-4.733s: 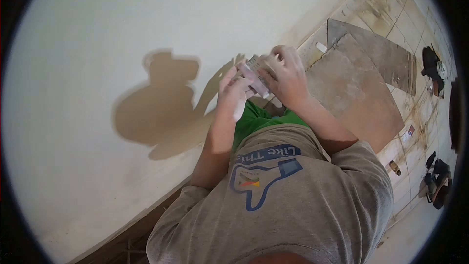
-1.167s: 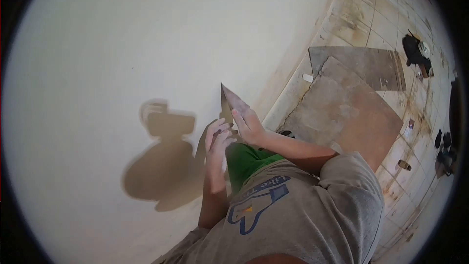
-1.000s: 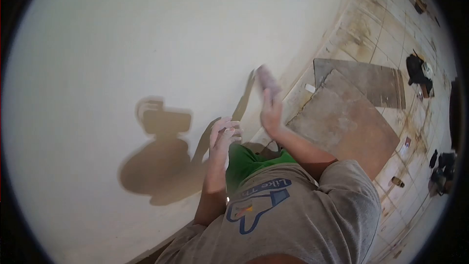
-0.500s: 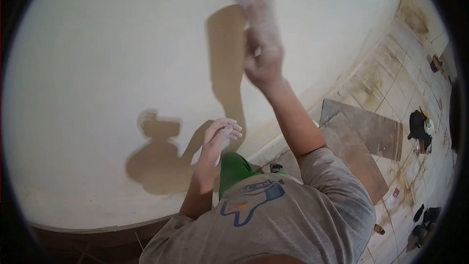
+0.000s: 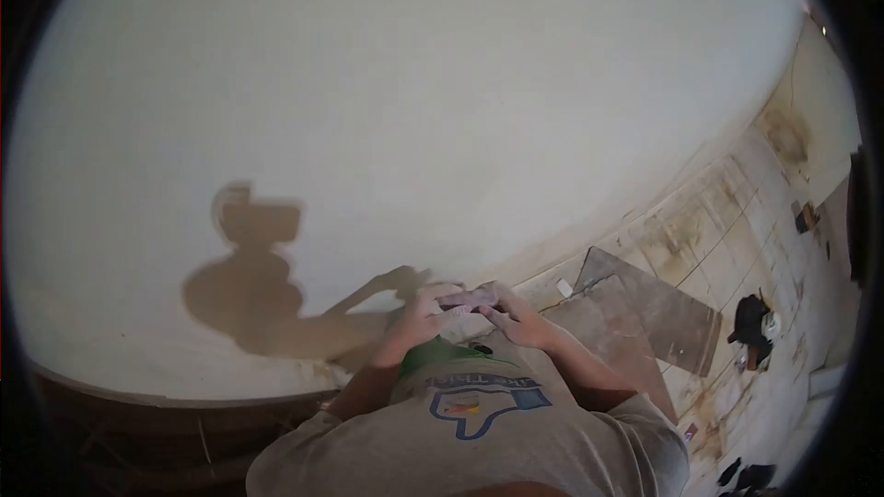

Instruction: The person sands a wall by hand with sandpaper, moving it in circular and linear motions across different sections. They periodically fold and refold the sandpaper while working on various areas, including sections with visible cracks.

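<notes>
Both my hands meet in front of my chest, close to a pale plastered wall (image 5: 414,110). My left hand (image 5: 419,313) and my right hand (image 5: 516,317) together hold a small folded piece of sandpaper (image 5: 471,297), greyish and dusty. My fingers curl over its edges from both sides. I wear a grey T-shirt with a blue print and green trousers. My shadow falls on the wall to the left of my hands.
Flat brown boards (image 5: 645,313) lie on the stained tiled floor (image 5: 727,239) to the right. Dark small items (image 5: 750,327) sit farther right on the tiles. A dark band runs along the wall's lower left edge.
My right hand, which was raised high against the wall with the sandpaper, has come down to chest height. My left hand has joined it on the sandpaper. The view has tilted.
</notes>
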A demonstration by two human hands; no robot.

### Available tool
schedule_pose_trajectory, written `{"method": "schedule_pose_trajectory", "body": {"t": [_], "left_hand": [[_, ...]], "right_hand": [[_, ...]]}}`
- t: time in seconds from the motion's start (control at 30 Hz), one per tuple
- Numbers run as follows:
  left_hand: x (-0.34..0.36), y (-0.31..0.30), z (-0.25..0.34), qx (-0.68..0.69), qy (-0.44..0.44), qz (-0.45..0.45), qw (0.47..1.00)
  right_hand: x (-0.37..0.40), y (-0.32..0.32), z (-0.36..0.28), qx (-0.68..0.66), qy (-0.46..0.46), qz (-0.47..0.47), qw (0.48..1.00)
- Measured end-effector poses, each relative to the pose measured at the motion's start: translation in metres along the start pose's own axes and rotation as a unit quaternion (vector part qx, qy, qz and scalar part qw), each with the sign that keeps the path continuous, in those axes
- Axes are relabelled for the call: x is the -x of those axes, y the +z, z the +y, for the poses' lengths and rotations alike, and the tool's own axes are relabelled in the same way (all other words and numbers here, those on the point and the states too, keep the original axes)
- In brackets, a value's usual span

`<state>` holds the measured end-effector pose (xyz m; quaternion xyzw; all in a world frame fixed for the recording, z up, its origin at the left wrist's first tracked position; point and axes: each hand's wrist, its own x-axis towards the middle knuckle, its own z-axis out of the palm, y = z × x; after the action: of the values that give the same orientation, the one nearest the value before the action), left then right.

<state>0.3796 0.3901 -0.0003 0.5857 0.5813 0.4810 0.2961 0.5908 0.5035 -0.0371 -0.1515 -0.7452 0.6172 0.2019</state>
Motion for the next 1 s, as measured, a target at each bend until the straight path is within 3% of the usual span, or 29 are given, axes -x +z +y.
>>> {"method": "schedule_pose_trajectory", "body": {"t": [0.07, 0.13, 0.17, 0.2, 0.23, 0.27, 0.3, 0.37, 0.47, 0.57, 0.87, 1.0], "left_hand": [[-0.001, 0.009, -0.004, 0.007, -0.029, -0.018, 0.999], [-0.002, 0.010, -0.007, 0.021, -0.064, -0.031, 0.997], [-0.004, 0.008, -0.004, 0.033, -0.086, -0.034, 0.995], [-0.005, 0.008, -0.002, 0.045, -0.106, -0.034, 0.993], [-0.006, 0.008, -0.001, 0.051, -0.090, -0.011, 0.995], [-0.002, 0.008, -0.001, 0.057, -0.077, 0.014, 0.995], [0.000, 0.011, -0.001, 0.066, -0.061, 0.039, 0.995], [0.006, 0.010, -0.010, 0.058, -0.063, 0.063, 0.994], [0.006, 0.003, -0.018, 0.074, -0.074, 0.090, 0.990], [0.012, 0.001, -0.022, 0.065, -0.103, 0.106, 0.987], [0.030, -0.021, -0.053, 0.082, -0.149, 0.149, 0.974], [0.028, -0.023, -0.045, 0.154, -0.175, 0.179, 0.956]], "right_hand": [[0.031, -0.026, 0.012, 0.222, -0.040, 0.050, 0.973], [0.090, -0.049, 0.052, 0.265, 0.050, 0.079, 0.960], [0.134, -0.058, 0.069, 0.317, 0.133, 0.047, 0.938], [0.188, -0.069, 0.101, 0.414, 0.199, -0.078, 0.885], [0.222, -0.075, 0.088, 0.338, 0.363, -0.238, 0.835], [0.246, -0.075, 0.081, 0.285, 0.450, -0.316, 0.785], [0.263, -0.082, 0.081, 0.258, 0.487, -0.320, 0.771], [0.282, -0.083, 0.084, 0.223, 0.540, -0.228, 0.779], [0.266, -0.088, 0.088, 0.195, 0.549, -0.101, 0.806], [0.249, -0.092, 0.089, 0.180, 0.538, -0.045, 0.822], [0.233, -0.091, 0.091, 0.162, 0.519, -0.020, 0.839], [0.243, -0.089, 0.087, 0.151, 0.528, -0.016, 0.835]]}}
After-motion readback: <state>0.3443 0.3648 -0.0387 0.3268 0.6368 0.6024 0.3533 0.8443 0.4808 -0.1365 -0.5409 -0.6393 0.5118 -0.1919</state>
